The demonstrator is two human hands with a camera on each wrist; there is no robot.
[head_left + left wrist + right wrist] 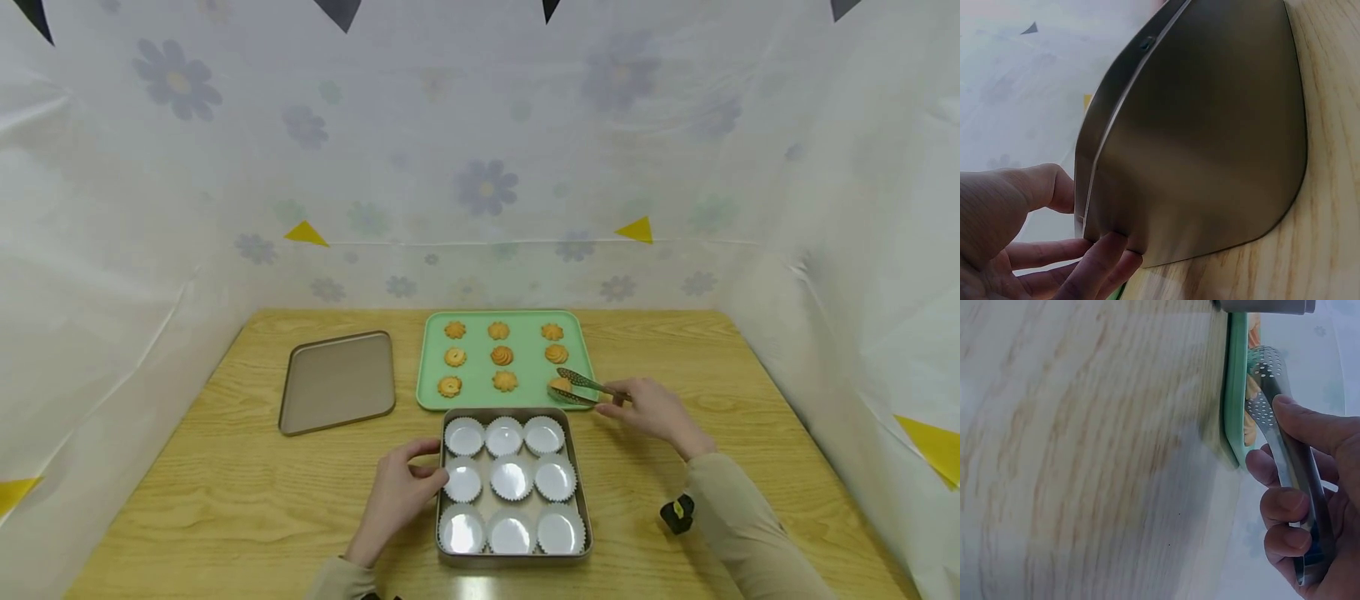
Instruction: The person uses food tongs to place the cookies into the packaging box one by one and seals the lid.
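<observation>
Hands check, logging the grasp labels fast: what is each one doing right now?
Left hand: fingers curled on the left edge of the metal tin, holding it.
Right hand: gripping the tongs, whose tips are around a cookie.

My right hand (651, 410) grips glossy perforated metal tongs (583, 387); under my left (397, 493), a matt metal tin (513, 554) on grained wood table (225, 492).

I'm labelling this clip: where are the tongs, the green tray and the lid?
tongs (581, 386), head view, perforated blades.
green tray (528, 357), head view, bare floor between cookies.
lid (337, 382), head view, flat middle.
</observation>
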